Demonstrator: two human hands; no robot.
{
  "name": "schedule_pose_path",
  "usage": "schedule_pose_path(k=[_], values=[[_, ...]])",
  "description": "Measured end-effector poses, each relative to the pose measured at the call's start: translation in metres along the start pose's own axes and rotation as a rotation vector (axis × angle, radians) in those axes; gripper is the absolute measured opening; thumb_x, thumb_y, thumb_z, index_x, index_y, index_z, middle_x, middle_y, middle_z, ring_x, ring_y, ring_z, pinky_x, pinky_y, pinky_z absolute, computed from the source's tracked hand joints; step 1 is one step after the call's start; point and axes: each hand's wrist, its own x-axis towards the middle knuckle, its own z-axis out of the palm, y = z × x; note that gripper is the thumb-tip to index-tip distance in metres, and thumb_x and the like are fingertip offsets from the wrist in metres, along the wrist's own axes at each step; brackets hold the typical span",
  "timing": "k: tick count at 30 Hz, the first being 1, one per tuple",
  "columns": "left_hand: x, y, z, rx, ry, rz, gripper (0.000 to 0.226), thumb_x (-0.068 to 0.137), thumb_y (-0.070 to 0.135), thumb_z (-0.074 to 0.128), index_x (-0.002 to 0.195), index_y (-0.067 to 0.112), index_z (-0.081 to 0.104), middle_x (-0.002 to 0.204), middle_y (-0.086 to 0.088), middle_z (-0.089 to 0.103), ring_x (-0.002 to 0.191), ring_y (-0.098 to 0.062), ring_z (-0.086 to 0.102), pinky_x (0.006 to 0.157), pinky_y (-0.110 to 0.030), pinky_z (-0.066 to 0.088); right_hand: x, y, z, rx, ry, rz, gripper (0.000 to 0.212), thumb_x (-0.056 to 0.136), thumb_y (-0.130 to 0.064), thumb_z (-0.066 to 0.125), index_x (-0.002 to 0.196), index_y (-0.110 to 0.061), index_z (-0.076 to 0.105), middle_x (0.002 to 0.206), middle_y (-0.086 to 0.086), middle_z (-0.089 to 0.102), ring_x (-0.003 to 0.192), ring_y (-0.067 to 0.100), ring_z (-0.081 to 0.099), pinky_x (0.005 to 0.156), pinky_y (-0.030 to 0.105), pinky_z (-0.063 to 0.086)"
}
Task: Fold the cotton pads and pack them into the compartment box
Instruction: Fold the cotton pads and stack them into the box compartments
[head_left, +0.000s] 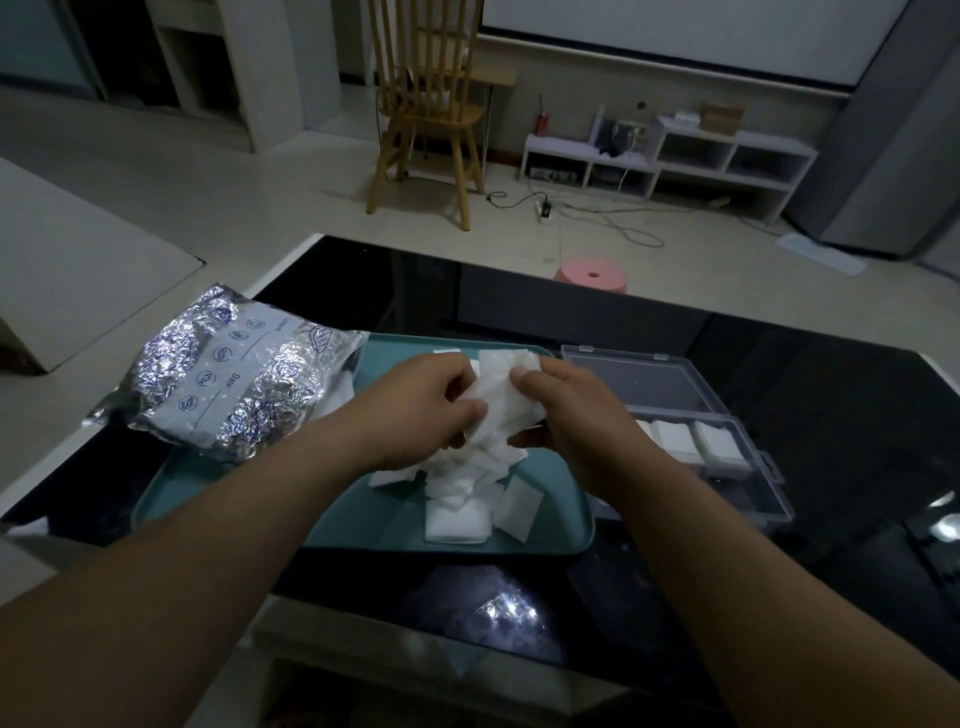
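On the black desk (831, 415), the teal tray (566, 525) holds a heap of loose pads (462, 499), spilling toward its 6 o'clock edge. Just above the heap, the left hand (415, 400) and the right hand (566, 410) meet. Both hands pinch one cotton pad (498, 400) between curled fingers and thumbs, apparently mid-fold.

At the tray's 3 o'clock, just beside it, sits the clear compartment box (763, 499) with its lid open. Packed pads (719, 444) already fill some far cells. A crinkled foil bag (234, 374) lies across the tray's 10 o'clock corner.

The pad is thin and limp, so uneven pinching could skew the crease or let it spring open. The held pad also looks thicker than one layer, so a second pad may be clinging to it. The right forearm crosses close to the box, and a careless carry could nudge it.

At 12 o'clock, beyond the desk, stand a pink stool (592, 274) and a wooden chair (426, 104).
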Motion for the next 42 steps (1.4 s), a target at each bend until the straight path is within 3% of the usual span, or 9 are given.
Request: schedule_pose_path(k=[4,7,11,15,19,24,32,36,42], values=[[0.001,-0.001,-0.009,-0.118,0.047,-0.033,0.018,0.099,0.021,0.067,0.094,0.005,0.062,0.083,-0.012,0.075,0.069,-0.014,0.074,0.071,-0.036,0.060,0.002,-0.003,-0.002,0.057,0.105,-0.011,0.019,0.109,-0.021,0.051,0.110,-0.019,0.070,0.101,0.007,0.076,0.090,0.024,0.073,0.071,0.033,0.061],[0.005,-0.003,-0.015,-0.508,0.054,-0.138,0.016,0.099,0.019,0.068,0.087,0.010,0.063,0.082,-0.009,0.072,0.076,-0.014,0.070,0.068,-0.027,0.055,0.003,-0.003,-0.003,0.089,0.169,-0.016,0.020,0.110,-0.020,0.051,0.110,-0.016,0.070,0.100,0.006,0.075,0.085,0.020,0.071,0.066,0.030,0.058],[0.008,0.000,-0.005,-0.812,0.001,-0.230,0.006,0.096,0.023,0.071,0.092,0.019,0.069,0.094,-0.001,0.074,0.091,-0.014,0.067,0.078,-0.030,0.054,0.003,0.003,0.004,0.114,0.145,0.013,0.021,0.108,-0.022,0.055,0.117,-0.013,0.071,0.104,0.010,0.077,0.091,0.027,0.073,0.076,0.036,0.064],[0.008,0.003,0.014,-0.755,0.051,-0.269,0.011,0.096,0.020,0.071,0.103,0.013,0.071,0.109,-0.008,0.078,0.098,-0.017,0.069,0.085,-0.033,0.052,0.000,0.006,0.015,0.145,0.049,0.028,0.020,0.105,-0.019,0.057,0.113,-0.013,0.075,0.099,0.009,0.080,0.090,0.024,0.076,0.081,0.036,0.063],[0.009,0.001,0.018,-0.683,0.155,-0.243,0.004,0.095,0.016,0.072,0.095,0.014,0.069,0.102,-0.010,0.076,0.090,-0.020,0.070,0.078,-0.036,0.056,-0.001,0.006,0.017,0.215,0.016,0.051,0.026,0.110,-0.022,0.050,0.113,-0.010,0.073,0.097,0.012,0.080,0.085,0.023,0.075,0.084,0.039,0.062],[0.011,-0.002,0.020,-0.601,0.262,-0.224,0.022,0.092,0.013,0.074,0.108,0.017,0.061,0.092,-0.008,0.068,0.089,-0.027,0.072,0.082,-0.045,0.060,-0.001,0.004,0.018,0.189,-0.021,0.061,0.023,0.107,-0.014,0.049,0.111,-0.008,0.070,0.107,0.019,0.077,0.094,0.031,0.076,0.083,0.040,0.062],[0.014,-0.007,0.001,-0.744,0.272,-0.262,0.006,0.095,0.011,0.068,0.097,0.016,0.065,0.099,-0.005,0.070,0.091,-0.021,0.064,0.079,-0.034,0.053,0.002,0.002,0.005,0.022,0.016,0.017,0.023,0.109,-0.010,0.045,0.113,-0.010,0.068,0.102,0.018,0.075,0.079,0.026,0.075,0.068,0.034,0.061],[0.009,0.000,-0.015,-0.811,0.050,-0.155,0.007,0.097,0.006,0.064,0.099,0.011,0.068,0.095,-0.005,0.072,0.088,-0.018,0.068,0.080,-0.033,0.057,0.002,-0.001,-0.004,-0.071,0.069,-0.007,0.021,0.106,-0.009,0.050,0.105,-0.011,0.071,0.100,0.019,0.074,0.080,0.028,0.073,0.072,0.037,0.063],[0.001,0.004,0.008,-0.336,0.002,-0.068,0.001,0.092,0.014,0.074,0.093,0.014,0.074,0.094,-0.011,0.076,0.080,-0.018,0.070,0.086,-0.045,0.059,0.003,0.001,-0.001,0.046,0.016,0.070,0.023,0.102,-0.007,0.051,0.111,-0.002,0.071,0.111,0.023,0.072,0.099,0.037,0.073,0.082,0.044,0.065]])
